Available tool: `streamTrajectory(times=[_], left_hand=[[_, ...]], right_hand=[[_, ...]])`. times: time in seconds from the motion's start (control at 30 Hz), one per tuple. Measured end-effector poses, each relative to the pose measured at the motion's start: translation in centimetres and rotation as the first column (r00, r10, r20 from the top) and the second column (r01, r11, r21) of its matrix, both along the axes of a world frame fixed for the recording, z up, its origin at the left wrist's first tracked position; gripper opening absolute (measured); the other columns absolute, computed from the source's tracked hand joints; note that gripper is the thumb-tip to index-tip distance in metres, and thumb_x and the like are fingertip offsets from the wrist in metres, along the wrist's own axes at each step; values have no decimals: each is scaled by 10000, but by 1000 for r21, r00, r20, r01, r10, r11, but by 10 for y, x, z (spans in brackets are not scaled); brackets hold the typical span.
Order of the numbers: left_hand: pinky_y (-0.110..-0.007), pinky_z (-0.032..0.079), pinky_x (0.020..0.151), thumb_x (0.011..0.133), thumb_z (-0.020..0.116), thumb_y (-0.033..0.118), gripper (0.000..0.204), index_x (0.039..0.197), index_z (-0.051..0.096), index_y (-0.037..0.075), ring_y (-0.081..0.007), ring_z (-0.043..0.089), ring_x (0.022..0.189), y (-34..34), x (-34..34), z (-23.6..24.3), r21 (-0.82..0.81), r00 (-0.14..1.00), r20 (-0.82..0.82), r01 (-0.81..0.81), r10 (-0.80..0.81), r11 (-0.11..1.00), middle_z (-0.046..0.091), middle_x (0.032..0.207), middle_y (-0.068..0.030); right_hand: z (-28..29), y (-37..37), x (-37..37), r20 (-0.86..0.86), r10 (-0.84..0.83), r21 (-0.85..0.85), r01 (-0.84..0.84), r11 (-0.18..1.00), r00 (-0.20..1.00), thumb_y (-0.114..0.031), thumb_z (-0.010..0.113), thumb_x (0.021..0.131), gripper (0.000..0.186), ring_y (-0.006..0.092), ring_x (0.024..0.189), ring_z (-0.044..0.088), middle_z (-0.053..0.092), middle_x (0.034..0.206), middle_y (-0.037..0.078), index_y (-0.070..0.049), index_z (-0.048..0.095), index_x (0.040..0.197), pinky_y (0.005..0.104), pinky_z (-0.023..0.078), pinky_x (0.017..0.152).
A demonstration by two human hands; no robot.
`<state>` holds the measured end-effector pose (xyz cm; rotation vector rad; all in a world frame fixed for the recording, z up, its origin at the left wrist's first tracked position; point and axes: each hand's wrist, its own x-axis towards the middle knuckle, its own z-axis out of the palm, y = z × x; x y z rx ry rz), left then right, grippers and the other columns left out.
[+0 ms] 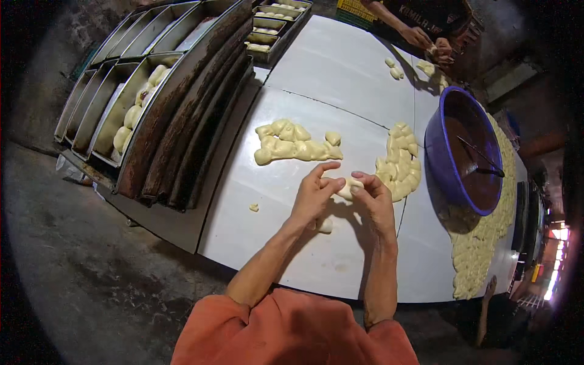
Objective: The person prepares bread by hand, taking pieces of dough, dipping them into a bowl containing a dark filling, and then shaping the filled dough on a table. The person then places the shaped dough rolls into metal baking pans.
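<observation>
My left hand (313, 194) and my right hand (374, 204) meet above the white table (274, 237), both pinching one small pale dough piece (348, 188) between the fingers. Another dough lump (325, 225) lies on the table under my left wrist. A cluster of shaped dough pieces (292, 144) sits just beyond my left hand. A second heap of dough pieces (401, 161) lies right of my right hand. A tiny scrap of dough (253, 207) rests to the left.
A blue basin (439, 155) with dark filling and a utensil stands at the right, more dough (480, 243) spread beside it. Stacked metal baking trays (182, 115) line the left, one holding dough rolls (137, 106). Another person's hands (429, 42) work dough at the far end.
</observation>
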<state>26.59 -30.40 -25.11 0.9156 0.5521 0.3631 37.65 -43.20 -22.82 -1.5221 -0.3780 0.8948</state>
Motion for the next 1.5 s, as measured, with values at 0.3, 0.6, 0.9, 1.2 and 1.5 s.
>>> streamTrajectory(times=[0.3,0.6,0.9,1.2,1.5], left_hand=[[-412,487,1012,1042,531,386,705,1593,227,68,-360,589,1252,-25,15,12,720,988,-20,-93,154,688,543,1403,-291],[-344,461,1073,926,727,417,800,1503,389,-22,-216,555,1280,-89,57,3,271,896,434,-233,97,934,577,1400,-194],[-320,588,840,941,701,83,603,1486,447,43,-186,662,1044,-86,43,10,-21,987,44,158,-157,987,623,1300,-153],[-343,543,881,977,670,166,355,1286,619,-2,-205,683,1025,-39,19,19,268,987,-124,135,-105,954,694,1172,-135],[-397,555,825,957,663,108,318,1225,596,-49,-253,662,973,-38,13,15,-56,978,-158,131,-139,990,610,1121,-153]], right_hand=[[28,1,-21,-229,-262,228,313,922,938,1,730,848,351,136,931,652,656,996,26,-70,574,1154,297,568,789],[42,-15,-19,-513,-201,466,468,751,834,-153,685,968,232,116,958,638,635,1018,15,-51,595,1157,271,551,835],[47,-81,100,-36,-443,471,407,783,896,-190,645,990,238,123,891,650,659,1033,36,-59,573,1175,273,541,768],[49,-144,272,733,233,-498,270,824,639,-188,623,934,195,189,854,662,697,954,72,-15,648,1019,329,525,781],[29,-139,309,367,223,-505,-8,863,903,-183,667,929,140,128,813,626,655,893,-8,-52,670,978,300,515,734]])
